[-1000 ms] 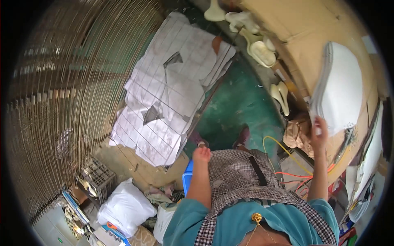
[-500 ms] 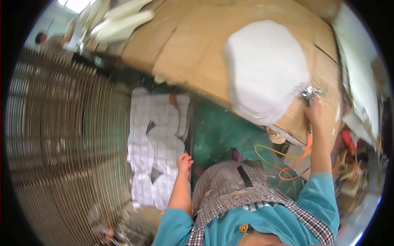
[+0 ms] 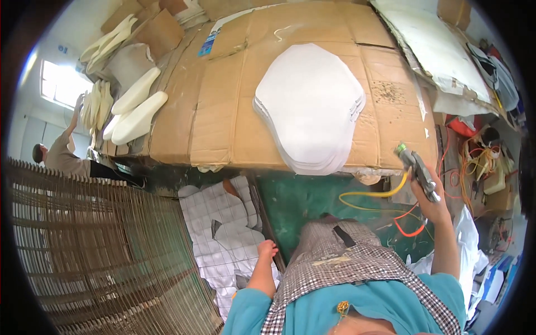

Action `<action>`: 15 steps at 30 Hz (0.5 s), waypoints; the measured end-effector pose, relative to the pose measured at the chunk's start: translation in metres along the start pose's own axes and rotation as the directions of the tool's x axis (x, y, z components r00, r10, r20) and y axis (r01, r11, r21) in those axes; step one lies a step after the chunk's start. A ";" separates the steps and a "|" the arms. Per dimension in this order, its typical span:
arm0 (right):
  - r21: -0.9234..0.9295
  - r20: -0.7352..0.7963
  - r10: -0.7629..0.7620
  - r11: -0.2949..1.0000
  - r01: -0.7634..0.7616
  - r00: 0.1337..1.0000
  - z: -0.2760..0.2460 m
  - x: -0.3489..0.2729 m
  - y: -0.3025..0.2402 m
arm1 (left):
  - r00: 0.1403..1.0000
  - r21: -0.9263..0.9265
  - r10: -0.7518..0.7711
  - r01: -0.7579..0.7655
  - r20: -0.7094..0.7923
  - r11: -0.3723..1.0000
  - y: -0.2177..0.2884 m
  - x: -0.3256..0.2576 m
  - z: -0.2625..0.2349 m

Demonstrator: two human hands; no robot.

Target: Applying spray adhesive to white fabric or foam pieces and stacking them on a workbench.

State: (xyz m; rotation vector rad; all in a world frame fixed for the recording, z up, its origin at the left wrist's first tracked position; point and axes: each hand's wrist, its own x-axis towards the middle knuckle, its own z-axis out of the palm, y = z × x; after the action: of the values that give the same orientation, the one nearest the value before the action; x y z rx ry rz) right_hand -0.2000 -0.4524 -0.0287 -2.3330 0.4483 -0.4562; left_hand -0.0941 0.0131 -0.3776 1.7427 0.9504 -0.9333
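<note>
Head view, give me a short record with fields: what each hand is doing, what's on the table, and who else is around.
Right hand: raised, gripping a spray gun with a yellow hose
Left hand: hanging low, holding nothing
Table: covered in cardboard, with a stack of white sheets
Left edge of table: white foam pieces
Floor: white quilted sheets
Other person: far left, arm raised

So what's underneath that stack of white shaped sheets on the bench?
The stack of white sheets lies on flattened brown cardboard covering the bench. The bench surface underneath is hidden.
</note>
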 end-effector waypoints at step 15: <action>0.459 -0.040 0.268 0.861 -0.220 0.963 -0.029 -0.027 -0.037 | 0.981 0.023 0.176 -0.179 0.080 0.984 0.028 -0.009 0.003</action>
State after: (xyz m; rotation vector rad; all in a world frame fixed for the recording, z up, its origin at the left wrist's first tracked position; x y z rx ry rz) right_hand -0.2292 -0.4313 0.0118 -1.7800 0.6085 -0.4978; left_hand -0.0736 0.0006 -0.3609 1.7716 0.7212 -0.8958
